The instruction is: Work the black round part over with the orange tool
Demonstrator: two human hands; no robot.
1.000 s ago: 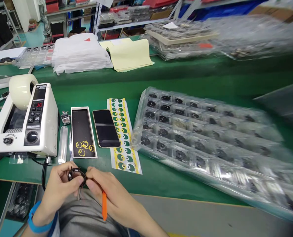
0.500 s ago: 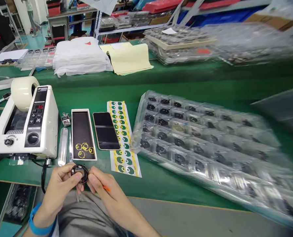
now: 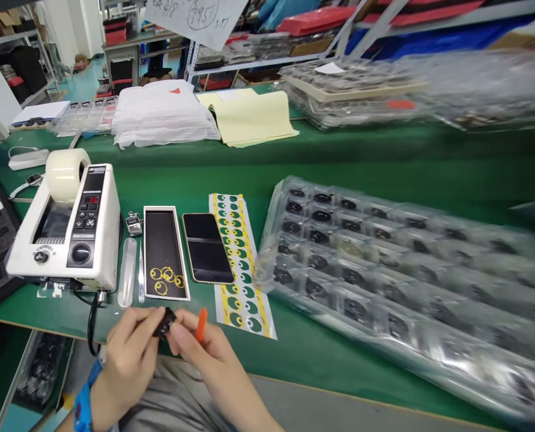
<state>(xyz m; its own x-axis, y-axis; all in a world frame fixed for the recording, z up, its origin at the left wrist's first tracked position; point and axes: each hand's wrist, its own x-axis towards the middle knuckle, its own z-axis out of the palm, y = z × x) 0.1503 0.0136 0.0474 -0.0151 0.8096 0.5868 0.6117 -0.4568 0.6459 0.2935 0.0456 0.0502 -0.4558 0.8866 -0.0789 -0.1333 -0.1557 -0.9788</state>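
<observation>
Near the table's front edge, my left hand (image 3: pixel 132 351) is closed, pinching a small black round part (image 3: pixel 165 324), tilted so that its face is partly hidden by the fingers. At its right side my right hand (image 3: pixel 202 345) is closed too, with thumb and fingertips against the same part. An orange stick-like tool (image 3: pixel 201 324) sticks up from between the right fingers; the rest of it is hidden. Just beyond the hands lies a shallow open box (image 3: pixel 161 240) with several yellow rings (image 3: pixel 168 275) inside.
On the left stands a tape dispenser (image 3: pixel 102 240). A phone (image 3: pixel 207 249) partly overlaps a sticker sheet (image 3: pixel 244 270). A large clear tray (image 3: pixel 289 294) of black parts fills the right. Tweezers (image 3: pixel 142 273) and a tally counter (image 3: pixel 133 223) lie left of the box.
The black part has turned from showing its ring-shaped face to a steeper tilt. The orange tool now points upward in my right hand. The view has shifted, so the table things appear further right.
</observation>
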